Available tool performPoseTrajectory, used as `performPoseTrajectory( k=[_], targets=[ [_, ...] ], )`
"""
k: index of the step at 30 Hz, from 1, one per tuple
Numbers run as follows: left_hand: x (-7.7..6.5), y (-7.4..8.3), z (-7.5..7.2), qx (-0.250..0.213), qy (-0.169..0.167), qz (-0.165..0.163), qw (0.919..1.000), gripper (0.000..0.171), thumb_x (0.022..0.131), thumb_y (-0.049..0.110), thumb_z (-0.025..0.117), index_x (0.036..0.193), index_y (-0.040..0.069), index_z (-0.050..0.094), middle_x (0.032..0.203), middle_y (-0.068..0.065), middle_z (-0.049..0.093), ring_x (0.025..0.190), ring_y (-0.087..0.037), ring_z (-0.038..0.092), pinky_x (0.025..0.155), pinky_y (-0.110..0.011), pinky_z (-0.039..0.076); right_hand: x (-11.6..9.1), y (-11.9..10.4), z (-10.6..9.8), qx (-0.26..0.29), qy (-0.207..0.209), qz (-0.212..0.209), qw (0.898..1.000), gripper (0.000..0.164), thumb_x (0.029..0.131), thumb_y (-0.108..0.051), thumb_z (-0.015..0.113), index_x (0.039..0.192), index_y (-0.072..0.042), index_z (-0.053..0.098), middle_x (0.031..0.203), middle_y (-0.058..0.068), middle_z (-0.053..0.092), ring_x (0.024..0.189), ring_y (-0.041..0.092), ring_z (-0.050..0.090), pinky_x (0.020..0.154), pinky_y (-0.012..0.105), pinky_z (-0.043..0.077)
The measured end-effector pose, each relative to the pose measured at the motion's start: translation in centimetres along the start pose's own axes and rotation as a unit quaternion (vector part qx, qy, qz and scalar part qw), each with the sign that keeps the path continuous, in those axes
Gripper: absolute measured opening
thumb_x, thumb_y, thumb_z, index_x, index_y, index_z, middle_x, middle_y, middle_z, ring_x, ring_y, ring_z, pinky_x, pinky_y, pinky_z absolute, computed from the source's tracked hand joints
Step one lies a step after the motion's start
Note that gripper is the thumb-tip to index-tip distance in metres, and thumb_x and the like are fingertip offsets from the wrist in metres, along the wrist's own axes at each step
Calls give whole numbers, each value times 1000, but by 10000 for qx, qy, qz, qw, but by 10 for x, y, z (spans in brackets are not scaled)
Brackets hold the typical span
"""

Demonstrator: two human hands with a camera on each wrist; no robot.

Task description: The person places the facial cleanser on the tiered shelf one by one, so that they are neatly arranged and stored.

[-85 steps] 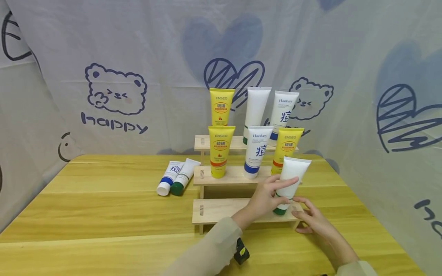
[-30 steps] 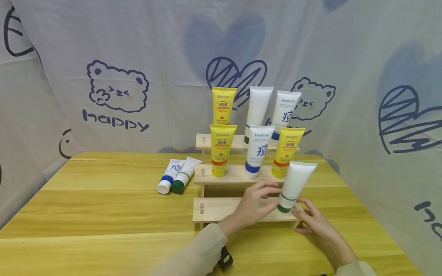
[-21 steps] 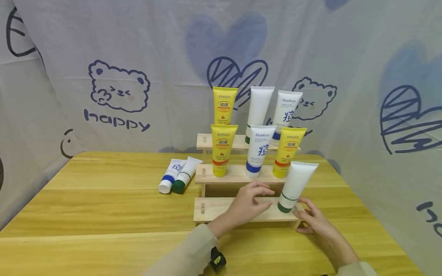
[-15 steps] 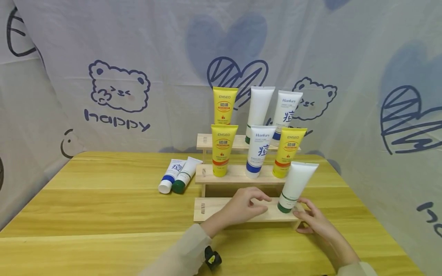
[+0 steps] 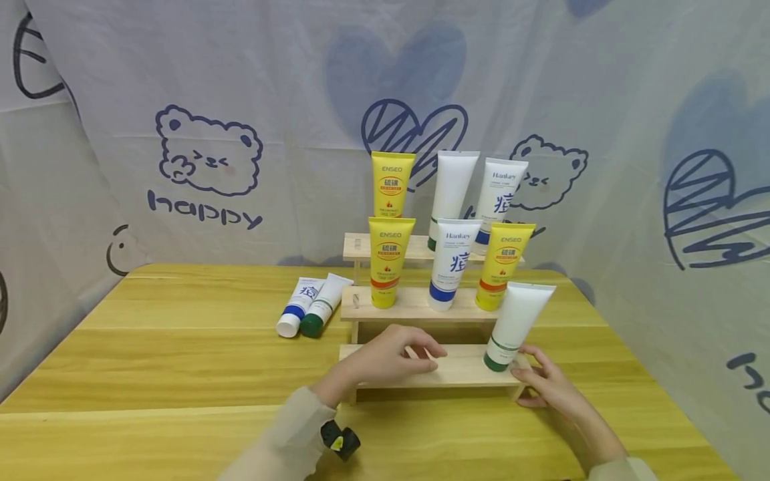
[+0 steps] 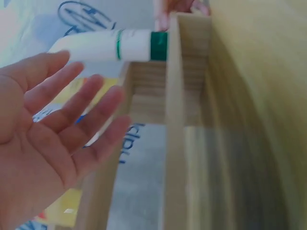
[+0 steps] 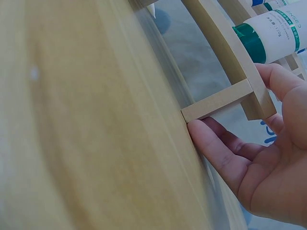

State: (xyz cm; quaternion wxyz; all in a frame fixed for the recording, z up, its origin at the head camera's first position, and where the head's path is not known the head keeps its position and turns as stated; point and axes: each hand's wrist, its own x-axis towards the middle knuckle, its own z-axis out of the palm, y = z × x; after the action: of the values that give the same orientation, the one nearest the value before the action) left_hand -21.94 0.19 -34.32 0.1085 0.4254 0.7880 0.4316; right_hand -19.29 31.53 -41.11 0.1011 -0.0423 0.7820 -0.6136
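Observation:
My left hand (image 5: 385, 357) hovers over the left part of the bottom step of a wooden three-tier stand (image 5: 373, 379), holding nothing. Its fingers are relaxed and spread in the left wrist view. My right hand (image 5: 553, 387) grips the stand's right end, with fingers at the step's edge and by its leg, as the right wrist view shows. Close to that hand, a white squeeze tube with a green cap (image 5: 517, 321) stands upright, cap down, at the right of the bottom step. Neither hand appears to touch this tube.
The middle step bears a yellow tube (image 5: 390, 257), a white blue-banded tube (image 5: 452, 264) and another yellow tube (image 5: 504, 260). Three more tubes stand on the top step. Left of the stand, a blue-banded tube (image 5: 299, 304) and a green-capped tube (image 5: 325, 304) lie on the wooden table (image 5: 180, 367).
My left hand has let go of the green-capped tube and drawn away leftward along the bottom step. The tube now stands unsupported. My right hand has stayed at the stand's end.

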Motion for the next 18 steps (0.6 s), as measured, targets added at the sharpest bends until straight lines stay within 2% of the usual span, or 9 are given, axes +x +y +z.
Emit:
performPoseTrajectory(
  k=[4, 7, 9, 16, 18],
  targets=[
    [-9, 2, -15, 144, -327, -13, 9994, 23, 88, 14, 57, 106, 2, 63, 102, -8, 63, 83, -6, 56, 73, -21, 46, 0, 0, 1, 7, 58, 35, 10000, 27, 89, -18, 53, 109, -33, 42, 111, 23, 44, 93, 21, 51, 69, 44, 51],
    [-15, 1, -25, 212, -451, -44, 9987, 25, 88, 15, 57, 108, 1, 62, 103, -9, 63, 83, -7, 56, 74, -22, 46, 0, 1, 1, 15, 76, 38, 10000, 27, 89, -18, 53, 108, -33, 42, 110, 23, 45, 92, 21, 51, 69, 44, 51],
    [-20, -1, -31, 157, -449, -40, 9989, 26, 88, 14, 57, 110, 0, 61, 102, -11, 62, 84, -8, 56, 75, -23, 46, 0, 1, 1, 12, 75, 31, 10000, 27, 89, -18, 53, 108, -34, 42, 109, 22, 45, 91, 21, 52, 69, 44, 51],
    [-36, -7, -48, -289, -251, -351, 9987, 28, 89, 17, 56, 113, 2, 59, 109, -10, 60, 94, -12, 57, 80, -25, 46, 1, 2, 0, -26, 70, 9, 10000, 28, 89, -19, 53, 107, -36, 42, 110, 23, 45, 91, 21, 52, 69, 43, 51],
    [-40, -8, -52, -311, -156, -292, 9990, 29, 89, 17, 56, 113, 2, 59, 110, -9, 60, 97, -14, 56, 80, -26, 46, 1, 2, 1, -11, 103, 32, 9999, 28, 89, -19, 53, 108, -35, 42, 110, 23, 44, 91, 21, 52, 69, 43, 51]
  ],
)
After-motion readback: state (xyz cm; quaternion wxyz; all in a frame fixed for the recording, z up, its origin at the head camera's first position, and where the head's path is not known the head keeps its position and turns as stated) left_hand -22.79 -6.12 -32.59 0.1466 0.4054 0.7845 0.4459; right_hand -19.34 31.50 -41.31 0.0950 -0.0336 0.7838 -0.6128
